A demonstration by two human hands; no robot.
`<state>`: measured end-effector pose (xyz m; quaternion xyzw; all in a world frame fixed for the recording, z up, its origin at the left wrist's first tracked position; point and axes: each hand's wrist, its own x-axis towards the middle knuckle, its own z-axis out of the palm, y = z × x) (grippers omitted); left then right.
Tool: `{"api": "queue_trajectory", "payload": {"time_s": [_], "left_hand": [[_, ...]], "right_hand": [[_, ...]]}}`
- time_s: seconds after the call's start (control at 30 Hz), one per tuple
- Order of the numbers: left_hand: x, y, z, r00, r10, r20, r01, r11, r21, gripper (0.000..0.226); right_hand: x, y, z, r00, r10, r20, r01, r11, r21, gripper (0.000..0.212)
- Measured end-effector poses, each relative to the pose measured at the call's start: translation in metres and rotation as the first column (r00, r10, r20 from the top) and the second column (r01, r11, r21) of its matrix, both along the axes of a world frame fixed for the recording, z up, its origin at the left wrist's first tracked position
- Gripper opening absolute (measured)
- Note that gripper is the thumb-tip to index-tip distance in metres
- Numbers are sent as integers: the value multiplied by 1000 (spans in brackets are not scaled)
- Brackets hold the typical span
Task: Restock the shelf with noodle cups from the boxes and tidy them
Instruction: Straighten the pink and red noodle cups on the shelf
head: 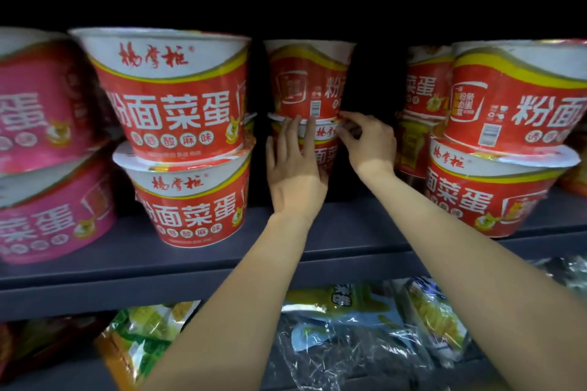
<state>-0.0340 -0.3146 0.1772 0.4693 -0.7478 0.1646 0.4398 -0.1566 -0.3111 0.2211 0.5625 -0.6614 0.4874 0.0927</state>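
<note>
A shop, likely a grocery aisle: a grey metal shelf [349,241] carries identical red noodle cups [178,95] stacked two high beside pink noodle cups [41,111], printed barcodes facing out, with bagged packets [343,324] crowding the shelf below.

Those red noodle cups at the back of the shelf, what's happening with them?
A person is tidying a two-high stack of red noodle cups set back on the shelf. The left hand lies against the front of the lower cup, fingers reaching its rim. The right hand touches that rim from the right. The upper cup sits on top, barcode facing out. More stacks stand nearer the front on both sides.
</note>
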Motion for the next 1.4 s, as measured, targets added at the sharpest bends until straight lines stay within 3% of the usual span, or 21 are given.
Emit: {"api": "queue_trajectory", "payload": {"time_s": [0.07, 0.17, 0.23, 0.33, 0.5, 0.57, 0.7, 0.87, 1.03, 1.27, 1.4], "left_hand": [[0, -2, -1, 999, 34, 29, -37, 993, 112, 86], [0, 0, -1, 999, 44, 13, -46, 992, 121, 82], [0, 1, 0, 998, 59, -25, -56, 994, 95, 79], [0, 1, -1, 993, 71, -90, -68, 997, 39, 78], [-3, 1, 0, 993, 109, -46, -106, 993, 52, 82], [-2, 1, 0, 995, 96, -37, -93, 992, 82, 83], [-1, 1, -1, 994, 99, -44, -95, 992, 82, 84], [-2, 2, -1, 995, 100, -27, -97, 992, 80, 86], [-2, 1, -1, 994, 103, -36, -100, 992, 77, 84], [-3, -3, -4, 991, 119, -64, -119, 993, 5, 68], [-3, -4, -4, 992, 107, -72, -108, 994, -8, 67]], "right_hand": [[7, -2, 2, 999, 6, -50, -5, 1000, 28, 35], [9, -1, 12, 998, -31, -50, 30, 999, -26, 34], [13, -4, 24, 998, 36, 41, -33, 997, -76, 42], [23, -12, 45, 933, 261, 248, -262, 965, -33, 80], [26, -19, 59, 767, 368, 525, -467, 882, 66, 62], [29, -20, 55, 788, 340, 514, -413, 910, 32, 70], [43, -16, 43, 946, 41, 321, -41, 999, -7, 110], [33, -12, 35, 881, 181, 438, -123, 980, -157, 100], [44, -19, 44, 952, 37, 304, -59, 996, 64, 95], [67, -27, 37, 964, -115, 242, 110, 993, 34, 93], [68, -32, 31, 948, -48, 313, 63, 997, -38, 83]]}}
